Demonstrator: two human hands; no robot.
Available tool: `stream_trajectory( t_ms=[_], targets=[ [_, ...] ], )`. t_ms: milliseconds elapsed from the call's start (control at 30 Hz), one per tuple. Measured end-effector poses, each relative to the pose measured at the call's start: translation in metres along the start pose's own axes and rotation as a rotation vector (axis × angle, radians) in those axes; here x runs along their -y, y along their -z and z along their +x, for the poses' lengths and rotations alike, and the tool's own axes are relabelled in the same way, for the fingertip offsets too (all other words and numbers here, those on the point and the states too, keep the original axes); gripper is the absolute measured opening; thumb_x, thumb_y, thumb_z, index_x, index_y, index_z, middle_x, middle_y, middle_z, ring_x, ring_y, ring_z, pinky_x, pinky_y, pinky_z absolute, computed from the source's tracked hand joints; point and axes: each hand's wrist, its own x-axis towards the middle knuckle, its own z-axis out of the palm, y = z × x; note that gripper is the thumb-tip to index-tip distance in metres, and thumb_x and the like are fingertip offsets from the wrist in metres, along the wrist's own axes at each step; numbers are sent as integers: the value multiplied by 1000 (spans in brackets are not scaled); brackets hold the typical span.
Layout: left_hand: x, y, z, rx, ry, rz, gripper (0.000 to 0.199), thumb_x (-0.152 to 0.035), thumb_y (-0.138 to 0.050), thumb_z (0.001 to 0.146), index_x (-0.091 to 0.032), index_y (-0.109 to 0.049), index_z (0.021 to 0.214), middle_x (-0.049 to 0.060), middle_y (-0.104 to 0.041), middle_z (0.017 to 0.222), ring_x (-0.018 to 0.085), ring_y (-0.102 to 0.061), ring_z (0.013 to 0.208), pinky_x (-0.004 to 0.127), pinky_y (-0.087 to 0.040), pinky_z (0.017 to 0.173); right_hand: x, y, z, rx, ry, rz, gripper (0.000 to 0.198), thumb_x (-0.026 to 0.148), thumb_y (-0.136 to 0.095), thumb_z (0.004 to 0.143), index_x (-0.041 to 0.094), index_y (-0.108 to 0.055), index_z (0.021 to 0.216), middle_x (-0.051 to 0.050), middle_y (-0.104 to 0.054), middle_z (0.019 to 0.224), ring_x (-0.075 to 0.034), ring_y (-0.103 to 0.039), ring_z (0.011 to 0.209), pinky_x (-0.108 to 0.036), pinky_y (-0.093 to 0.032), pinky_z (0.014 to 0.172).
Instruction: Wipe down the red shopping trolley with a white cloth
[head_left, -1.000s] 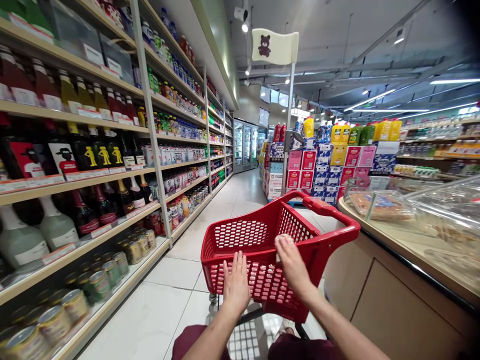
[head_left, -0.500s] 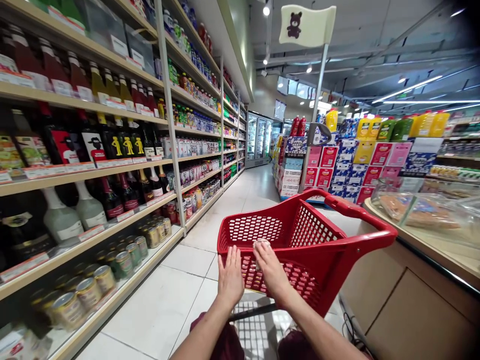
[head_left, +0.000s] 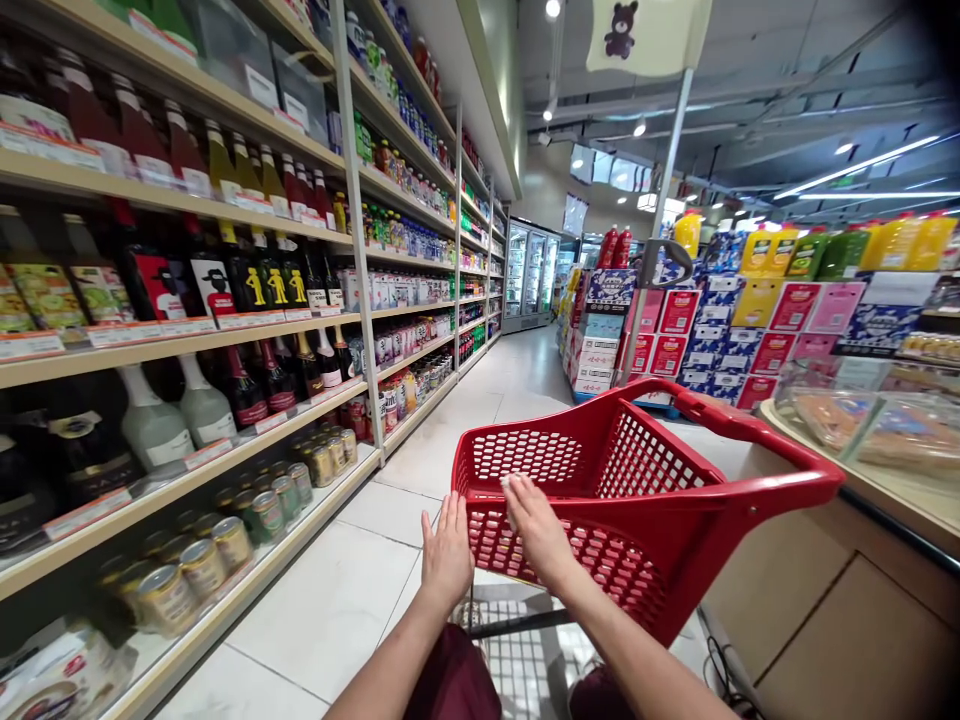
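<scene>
A red plastic shopping cart with perforated basket walls stands before me, its handle to the right. Beside its near left corner is my left hand, open, fingers straight up and thumb apart; the palm faces the basket wall, and I cannot tell whether it touches. My right hand lies at the rim of the near basket wall. A crumpled white wipe shows at its fingertips, mostly covered by the fingers. The basket's visible interior shows no goods.
Shelves of bottles and cans line the left side. A counter with plastic-covered food stands close on the right. Ahead are stacked drink cartons, a flagpole and glass-door fridges. Dark cables lie by the counter's base.
My view has shifted slightly left, so the cart and shelves appear farther right. My left hand has moved a little outward from the cart corner, its thumb now apart. The right hand stays at the rim.
</scene>
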Motion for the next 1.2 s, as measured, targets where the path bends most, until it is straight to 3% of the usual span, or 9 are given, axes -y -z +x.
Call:
stream_trajectory(
  t_ms=[133,267,333,533,600,767,933,1100,1200],
  targets=[
    [6,-1,-3,33,30,12,70,-12,-36,66,-7,-20,134,13,-22,141,22,-14,131,52,-15,103,6,-9,1,-18,-70,-16,46,2,-32,82,13,-41,126,-13,-42,130,-21,-24,128,-43,-33,100],
    [11,0,-5,47,85,61,71,-11,-35,64,-6,-22,133,13,-21,141,23,-15,131,52,-15,102,45,-36,16,39,60,45,38,10,-40,82,14,-49,119,-10,-48,126,-23,-31,124,-43,-36,99],
    [14,1,-4,44,112,67,71,-11,-35,64,-5,-22,133,13,-21,141,23,-17,130,52,-16,102,46,-35,20,61,110,57,39,11,-42,82,15,-49,119,-9,-48,126,-22,-33,124,-42,-35,100],
    [-3,5,3,-18,69,-3,71,-11,-36,66,-5,-19,134,13,-19,142,23,-15,131,51,-15,103,-27,19,-7,-25,-96,-125,45,1,-32,81,11,-46,122,-14,-46,127,-22,-26,127,-44,-33,100],
    [-20,6,5,-41,15,-16,69,-11,-36,67,-6,-19,134,13,-19,142,22,-13,131,50,-13,104,-32,26,-14,-49,-110,-166,43,2,-30,82,10,-47,121,-15,-46,127,-23,-22,128,-45,-34,99],
    [-55,8,8,-51,-89,-33,67,-15,-37,71,-9,-20,135,9,-16,143,23,-7,132,50,-11,105,-28,34,-17,-17,50,-152,39,7,-34,83,13,-50,119,-9,-47,127,-21,-19,130,-43,-33,101],
    [-70,15,11,-26,-93,-88,68,-16,-38,71,-8,-17,135,10,-14,143,23,-8,132,51,-10,104,-63,66,-28,-64,-114,-275,42,4,-29,83,11,-49,118,-13,-45,128,-21,-17,130,-43,-33,101],
    [-94,29,15,24,-229,-158,66,-19,-38,72,-10,-19,135,8,-15,143,22,-9,132,50,-8,105,-75,80,-36,-16,7,-272,39,6,-32,84,11,-50,117,-9,-46,128,-22,-16,130,-42,-34,101],
    [-104,33,17,41,-227,-167,67,-21,-38,71,-8,-21,134,9,-15,142,23,-9,132,51,-7,105,-96,98,-41,-54,-64,-312,42,4,-30,83,12,-48,120,-11,-45,128,-22,-17,130,-43,-33,101]
  ],
)
